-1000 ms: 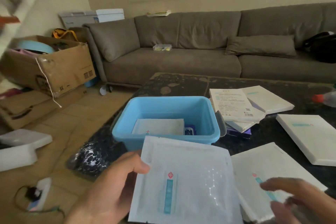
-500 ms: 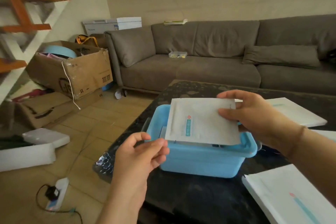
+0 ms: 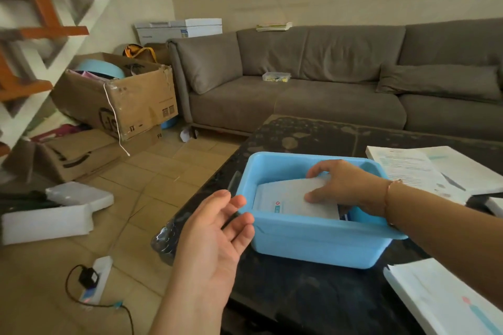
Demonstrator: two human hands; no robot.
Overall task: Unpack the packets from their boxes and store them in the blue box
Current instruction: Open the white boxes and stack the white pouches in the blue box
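Observation:
The blue box [image 3: 313,242] stands on the dark table [image 3: 313,294] in front of me. My right hand [image 3: 340,185] reaches down into it and pinches a white packet [image 3: 288,196] with a blue stripe and a red mark, which lies tilted inside. My left hand [image 3: 215,236] hovers with relaxed fingers at the box's left wall and holds nothing. White flat boxes lie to the right: a stack [image 3: 424,168] with a printed leaflet on top behind my right arm, and another box [image 3: 446,299] at the near right.
A grey sofa [image 3: 326,84] runs behind the table. Cardboard boxes [image 3: 114,95] and white foam pieces [image 3: 54,212] lie on the tiled floor to the left, with a power strip and cable [image 3: 92,283] near the table corner. A staircase rises at far left.
My right hand has lowered the packet from above the box's rim down into the blue box. My left hand, which let the packet go earlier, has moved up to the box's left wall.

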